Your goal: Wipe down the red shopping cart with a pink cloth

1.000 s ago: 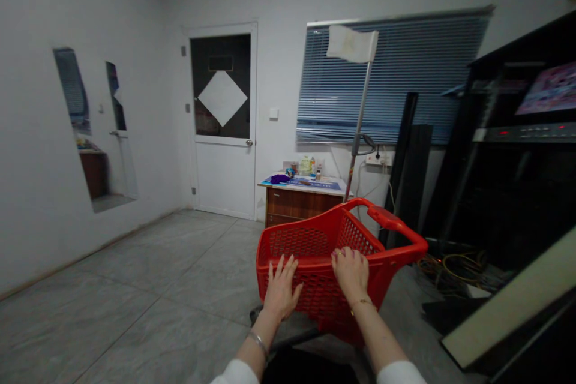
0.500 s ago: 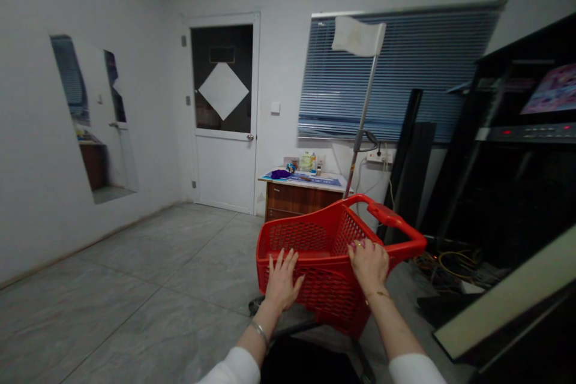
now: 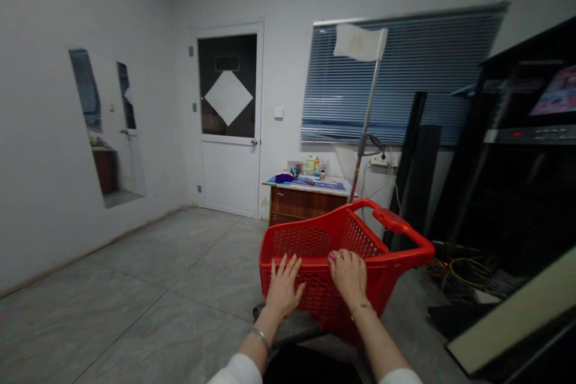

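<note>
A small red plastic shopping cart (image 3: pixel 382 288) with a mesh-patterned basket stands side-on before me, its handle toward the right. My left hand (image 3: pixel 283 288) lies open near the left end of the near side, fingers stretched toward the rim; it appears to touch the cart. Farther right, my right hand (image 3: pixel 348 276) is curled over the same near rim, its fingertips bent inward. From behind the cart rises a metal pole (image 3: pixel 369 102) topped by a white flag (image 3: pixel 360 43). The cart's lower frame is partly hidden by my arms.
A wooden cabinet (image 3: pixel 297 201) with bottles and a purple cloth on top stands behind the cart. To the right are a leaning pale board (image 3: pixel 513 318), tangled cables (image 3: pixel 468 270) and dark equipment. A white door (image 3: pixel 229 174) and a wall mirror (image 3: pixel 128 162) are at the left.
My right hand has slid left along the cart's near rim, closer to my left hand. The view has shifted slightly, with the scene a little lower and farther right.
</note>
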### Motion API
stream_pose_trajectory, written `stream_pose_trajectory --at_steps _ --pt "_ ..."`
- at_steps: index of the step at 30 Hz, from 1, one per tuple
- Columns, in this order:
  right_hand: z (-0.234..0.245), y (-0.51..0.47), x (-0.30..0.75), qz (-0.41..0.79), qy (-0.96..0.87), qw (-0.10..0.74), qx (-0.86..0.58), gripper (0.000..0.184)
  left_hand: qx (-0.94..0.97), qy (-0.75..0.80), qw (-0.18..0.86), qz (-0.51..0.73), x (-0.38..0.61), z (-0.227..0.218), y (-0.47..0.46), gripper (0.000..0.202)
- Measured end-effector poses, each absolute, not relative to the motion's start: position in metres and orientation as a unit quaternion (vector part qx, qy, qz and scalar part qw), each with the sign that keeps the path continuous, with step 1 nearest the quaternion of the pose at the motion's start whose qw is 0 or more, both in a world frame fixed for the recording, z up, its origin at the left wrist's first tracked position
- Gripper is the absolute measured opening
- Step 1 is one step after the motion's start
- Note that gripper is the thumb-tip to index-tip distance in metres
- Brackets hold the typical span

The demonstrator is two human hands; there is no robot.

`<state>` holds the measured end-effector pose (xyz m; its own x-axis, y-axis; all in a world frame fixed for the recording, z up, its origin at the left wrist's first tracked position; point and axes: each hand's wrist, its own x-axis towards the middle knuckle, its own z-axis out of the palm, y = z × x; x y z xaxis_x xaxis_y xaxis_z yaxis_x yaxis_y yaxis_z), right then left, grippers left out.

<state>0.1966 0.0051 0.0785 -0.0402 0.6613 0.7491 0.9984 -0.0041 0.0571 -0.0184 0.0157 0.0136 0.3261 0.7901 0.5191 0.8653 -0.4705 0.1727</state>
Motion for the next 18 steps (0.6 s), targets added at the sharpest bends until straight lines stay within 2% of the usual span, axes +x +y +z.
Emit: stream_pose_trajectory --at_steps 8,18 --pt "0.108 0.004 0.293 -0.364 -0.566 0.259 -0.693 0.031 -0.805 -0.509 0.058 -0.299 -0.007 0.017 0.015 0.061" --pt "0.073 0.007 0.199 -0.29 -0.625 0.278 -0.67 0.026 -0.793 -0.519 0.06 -0.314 0.003 0.013 0.018 0.057"
